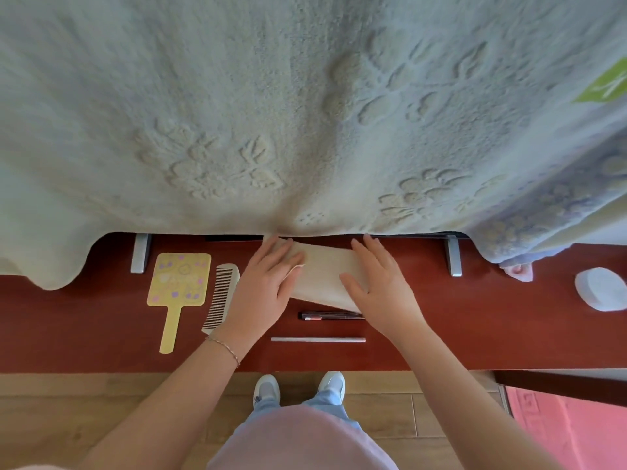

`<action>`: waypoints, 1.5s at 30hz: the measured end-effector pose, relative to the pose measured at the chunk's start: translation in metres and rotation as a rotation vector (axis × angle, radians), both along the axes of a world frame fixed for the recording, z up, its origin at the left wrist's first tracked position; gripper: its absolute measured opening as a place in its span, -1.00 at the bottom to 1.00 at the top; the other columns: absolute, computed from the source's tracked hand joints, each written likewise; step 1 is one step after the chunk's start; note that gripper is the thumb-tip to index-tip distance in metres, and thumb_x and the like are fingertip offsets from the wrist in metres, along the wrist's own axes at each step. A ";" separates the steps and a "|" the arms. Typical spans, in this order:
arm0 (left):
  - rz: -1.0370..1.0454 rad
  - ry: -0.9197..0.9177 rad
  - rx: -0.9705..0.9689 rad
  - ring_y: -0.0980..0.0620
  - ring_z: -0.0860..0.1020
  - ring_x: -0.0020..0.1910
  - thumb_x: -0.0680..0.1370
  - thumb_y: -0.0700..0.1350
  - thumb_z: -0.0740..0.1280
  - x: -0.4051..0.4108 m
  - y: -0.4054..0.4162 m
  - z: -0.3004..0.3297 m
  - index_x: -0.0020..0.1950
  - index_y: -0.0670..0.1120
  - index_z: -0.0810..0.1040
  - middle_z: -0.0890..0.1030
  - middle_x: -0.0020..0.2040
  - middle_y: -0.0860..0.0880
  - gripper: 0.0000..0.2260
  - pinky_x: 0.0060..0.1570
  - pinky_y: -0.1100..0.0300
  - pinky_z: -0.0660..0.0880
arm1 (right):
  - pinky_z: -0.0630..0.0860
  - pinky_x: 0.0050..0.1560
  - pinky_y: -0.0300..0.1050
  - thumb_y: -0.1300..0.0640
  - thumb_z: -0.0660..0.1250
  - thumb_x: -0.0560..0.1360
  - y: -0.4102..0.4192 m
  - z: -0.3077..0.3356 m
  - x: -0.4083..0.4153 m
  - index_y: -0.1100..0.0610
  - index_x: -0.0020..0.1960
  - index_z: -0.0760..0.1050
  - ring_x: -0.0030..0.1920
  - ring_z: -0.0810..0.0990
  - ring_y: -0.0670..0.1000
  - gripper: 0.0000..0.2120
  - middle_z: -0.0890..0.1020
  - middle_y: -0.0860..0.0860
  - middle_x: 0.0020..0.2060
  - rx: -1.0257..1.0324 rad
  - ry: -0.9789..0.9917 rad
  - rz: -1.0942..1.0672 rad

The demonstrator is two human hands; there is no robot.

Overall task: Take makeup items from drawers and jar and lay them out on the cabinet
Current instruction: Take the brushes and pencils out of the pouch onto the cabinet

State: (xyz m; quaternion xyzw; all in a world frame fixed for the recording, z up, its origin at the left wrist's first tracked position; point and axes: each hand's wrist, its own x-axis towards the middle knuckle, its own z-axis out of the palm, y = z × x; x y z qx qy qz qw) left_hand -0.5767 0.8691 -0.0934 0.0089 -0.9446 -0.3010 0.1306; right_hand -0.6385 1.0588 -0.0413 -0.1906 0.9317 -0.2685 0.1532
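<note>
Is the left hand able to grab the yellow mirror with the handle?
Probably yes. The yellow paddle-shaped hand mirror lies uncovered on the red-brown cabinet top, beside the left hand; only the pale comb lies between, flat. That hand now rests on a beige folded cloth.

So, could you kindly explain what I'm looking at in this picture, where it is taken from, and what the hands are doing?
There is no machine here: a person wears a wide-angle camera on the head, so you look down past their arms to their shoes and the wooden floor. Ahead is a red-brown cabinet top, partly draped by a big pale blanket. The left hand and the right hand both lie flat, fingers straight, on a folded beige cloth; neither has a grip on anything. Laid out on the cabinet are a yellow hand mirror, a comb, a dark makeup pencil and a thin silver pencil. Far right sits a white round jar.
</note>
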 end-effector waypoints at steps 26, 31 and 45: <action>0.427 -0.232 1.152 0.13 0.56 -0.14 0.58 0.04 0.19 0.028 0.011 0.082 -0.18 0.16 0.64 0.63 -0.18 0.07 -0.75 -0.16 0.19 0.45 | 0.55 0.05 0.08 -0.14 0.43 0.35 0.039 0.043 0.035 0.04 0.09 0.55 -0.01 0.65 0.13 -0.60 0.67 0.08 -0.01 -0.384 -0.846 0.034; 0.509 -0.402 1.513 -0.02 0.63 -0.11 0.54 0.09 0.23 0.033 0.009 0.087 0.05 -0.02 0.56 0.66 -0.12 -0.04 -0.76 -0.22 0.10 0.55 | 0.54 0.00 0.08 -0.13 0.45 0.30 0.038 0.042 0.039 0.10 0.08 0.54 -0.08 0.64 0.12 -0.55 0.67 0.11 -0.03 -0.477 -0.834 -0.035; 0.294 -0.628 1.353 -0.05 0.66 -0.21 0.61 -0.05 0.15 0.050 0.027 0.086 0.03 -0.17 0.57 0.69 -0.18 -0.14 -0.73 -0.27 0.14 0.57 | 0.38 -0.09 -0.37 -0.16 0.34 0.34 0.003 0.052 0.050 -0.06 -0.12 0.47 -0.02 0.45 -0.17 -0.78 0.47 -0.18 0.00 -0.223 0.061 0.081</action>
